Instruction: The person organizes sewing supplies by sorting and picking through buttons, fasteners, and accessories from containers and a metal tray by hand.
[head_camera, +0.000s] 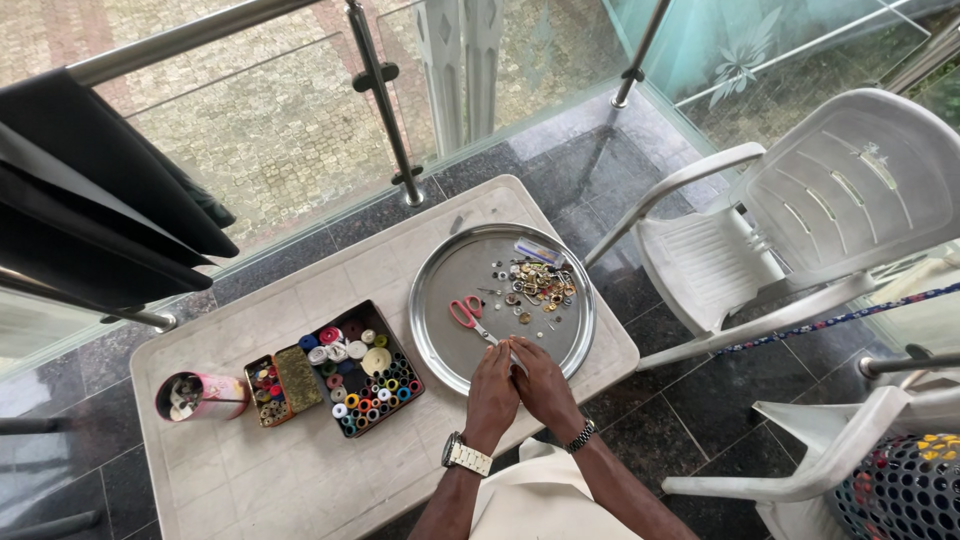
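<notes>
Both hands close together over the near rim of the round tray (440, 330): left hand (494, 388) and right hand (540, 385) touching, fingers curled onto something small, too hidden to tell. Scissors (472, 316) flat on the tray just beyond, long axis diagonal, red handles far-left, blades pointing toward the fingertips. Buttons (540, 285) further back; thread box (350, 370) left.

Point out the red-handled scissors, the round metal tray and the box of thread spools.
red-handled scissors (467, 312), head view, on the red handle loops.
round metal tray (450, 262), head view, on a bare part of its upper left floor.
box of thread spools (362, 372), head view, among the spools in its middle.
</notes>
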